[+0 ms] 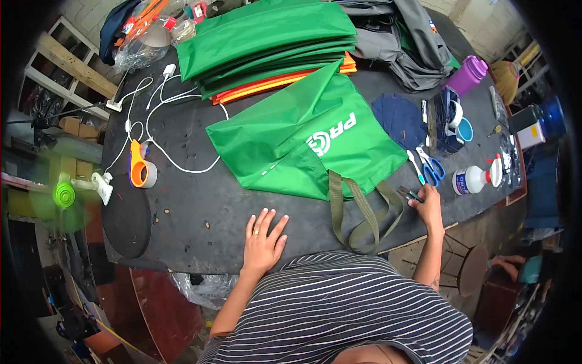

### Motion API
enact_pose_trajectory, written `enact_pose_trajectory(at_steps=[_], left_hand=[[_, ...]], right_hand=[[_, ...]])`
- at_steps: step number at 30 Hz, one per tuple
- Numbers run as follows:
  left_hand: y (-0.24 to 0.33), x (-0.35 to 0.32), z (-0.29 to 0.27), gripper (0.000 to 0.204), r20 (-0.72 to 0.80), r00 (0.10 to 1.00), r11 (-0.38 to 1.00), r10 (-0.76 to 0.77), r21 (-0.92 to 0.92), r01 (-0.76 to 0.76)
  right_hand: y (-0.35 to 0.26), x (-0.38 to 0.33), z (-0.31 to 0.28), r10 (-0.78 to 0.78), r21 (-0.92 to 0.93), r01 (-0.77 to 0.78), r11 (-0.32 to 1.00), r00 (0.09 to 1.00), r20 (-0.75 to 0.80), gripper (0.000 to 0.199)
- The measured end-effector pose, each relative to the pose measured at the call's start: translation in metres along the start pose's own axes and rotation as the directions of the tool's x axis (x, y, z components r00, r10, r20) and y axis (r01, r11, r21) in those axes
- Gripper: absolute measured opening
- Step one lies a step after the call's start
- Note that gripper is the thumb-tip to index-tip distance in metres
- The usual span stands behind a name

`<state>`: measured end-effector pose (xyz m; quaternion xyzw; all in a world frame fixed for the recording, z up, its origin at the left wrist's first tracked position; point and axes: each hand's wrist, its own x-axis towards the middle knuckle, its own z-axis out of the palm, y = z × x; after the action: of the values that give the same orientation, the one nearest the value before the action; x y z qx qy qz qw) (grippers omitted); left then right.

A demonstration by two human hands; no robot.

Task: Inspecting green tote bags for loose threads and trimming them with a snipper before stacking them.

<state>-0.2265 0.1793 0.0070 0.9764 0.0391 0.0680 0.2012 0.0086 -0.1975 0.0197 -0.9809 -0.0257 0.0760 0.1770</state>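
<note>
A green tote bag (pixel 285 139) with white lettering lies flat at the middle of the dark table, its olive strap handles (pixel 357 209) trailing toward me. My left hand (pixel 264 239) rests palm down near the table's front edge, fingers spread, holding nothing. To the right of the straps, my right hand (pixel 428 207) has its fingers closed on small thread snips (pixel 408 193), whose dark blades point left toward the handles. Just beyond that hand lie blue-handled scissors (pixel 431 170) and a slim white-and-blue tool (pixel 416 168).
Behind the bag stands a stack of folded green fabric (pixel 273 36) over orange pieces. At left are a tape dispenser (pixel 140 171), white cables (pixel 159 142), a black disc (pixel 127 223) and a green fan (pixel 64 194). A spray bottle (pixel 476 180) and purple bottle (pixel 467 75) stand right.
</note>
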Motion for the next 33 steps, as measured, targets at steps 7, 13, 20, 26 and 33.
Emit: enact_pose_trajectory(at_steps=[7,13,20,26,33], left_hand=[[0.0,0.003,0.001,0.045,0.004,1.0,1.0,0.013,0.004,-0.013],[0.003,0.003,0.001,0.042,0.011,1.0,1.0,-0.013,-0.009,0.013],[0.004,0.004,0.002,0.043,0.014,1.0,0.999,-0.01,0.037,0.009],[0.007,0.006,0.0,0.042,0.004,1.0,0.999,-0.017,0.027,0.017],[0.005,0.003,0.001,0.044,-0.002,1.0,0.999,-0.026,0.022,0.026]], right_hand=[[0.005,-0.002,-0.002,-0.068,0.059,0.067,0.996,0.998,0.017,0.032],[-0.004,-0.005,0.001,-0.071,0.105,0.072,0.992,0.997,-0.007,0.034],[-0.007,-0.011,-0.008,-0.103,0.122,0.104,0.987,0.995,-0.016,0.032],[-0.006,-0.011,-0.009,-0.141,0.094,0.144,0.985,0.99,-0.029,0.031],[-0.008,-0.01,-0.01,-0.139,0.084,0.139,0.987,0.99,-0.005,0.031]])
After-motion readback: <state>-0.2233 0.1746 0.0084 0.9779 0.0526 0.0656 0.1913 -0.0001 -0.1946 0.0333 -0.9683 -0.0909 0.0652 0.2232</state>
